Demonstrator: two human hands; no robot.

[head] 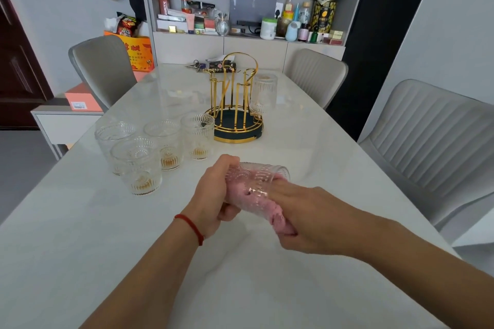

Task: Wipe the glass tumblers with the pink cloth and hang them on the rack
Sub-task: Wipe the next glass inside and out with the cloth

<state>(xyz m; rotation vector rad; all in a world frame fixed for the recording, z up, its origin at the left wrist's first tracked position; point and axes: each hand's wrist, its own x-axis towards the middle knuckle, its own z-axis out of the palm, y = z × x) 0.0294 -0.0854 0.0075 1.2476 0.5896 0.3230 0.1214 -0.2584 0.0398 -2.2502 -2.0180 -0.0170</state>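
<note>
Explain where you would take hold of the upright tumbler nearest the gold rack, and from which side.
Grip the tumbler nearest the rack around its ribbed wall, coming from above or from the near side. It stands upright, mouth up, with the gold rack close on its right and another tumbler on its left, so those sides are crowded.

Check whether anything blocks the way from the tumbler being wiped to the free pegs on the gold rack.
Nothing visible does. The held tumbler is above bare table, the rack straight beyond. The four standing tumblers sit left of that line; the hung tumbler takes the right side only.
</note>
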